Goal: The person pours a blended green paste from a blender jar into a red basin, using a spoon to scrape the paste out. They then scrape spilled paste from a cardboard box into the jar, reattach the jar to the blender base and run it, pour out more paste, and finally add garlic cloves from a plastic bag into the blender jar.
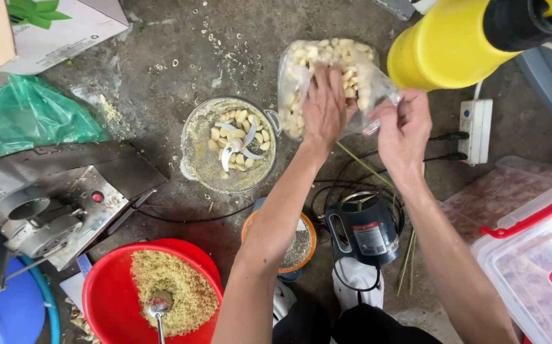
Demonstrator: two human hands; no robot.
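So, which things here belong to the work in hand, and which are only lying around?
In use:
left hand, inside the garlic bag
right hand, holding the bag's edge
chopper bowl

Lying about:
red bowl
green bag
power strip
motor unit

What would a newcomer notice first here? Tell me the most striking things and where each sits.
Top centre, the left hand reaches into a clear bag of peeled garlic cloves that the right hand holds open. Just left of it on the concrete floor stands a chopper bowl with blades and a few cloves. At the bottom left, a red basin holds minced mix and a spoon.
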